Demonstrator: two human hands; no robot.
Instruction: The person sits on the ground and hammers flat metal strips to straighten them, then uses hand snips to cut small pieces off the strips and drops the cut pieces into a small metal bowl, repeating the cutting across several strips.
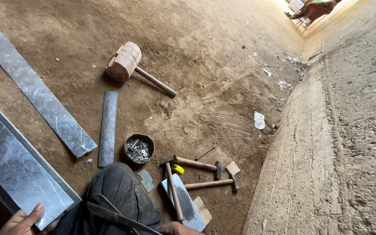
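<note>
At the bottom left my left hand (21,221) grips the near end of a large galvanized metal sheet (9,169) that runs up to the left edge. My right hand (176,228) shows only partly at the bottom edge, beside the handles of big tin snips (118,216) lying across my dark-trousered knee (118,191). Whether it holds the snips I cannot tell. Just beyond the right hand lie a small metal offcut (187,204) and three wooden-handled hammers (196,164).
On the dirt floor: a long metal strip (35,89), a short narrow strip (108,128), a wooden mallet (127,61), a round tin of nuts and washers (139,149), a yellow tape measure (178,169). A raised concrete ledge (327,143) runs along the right.
</note>
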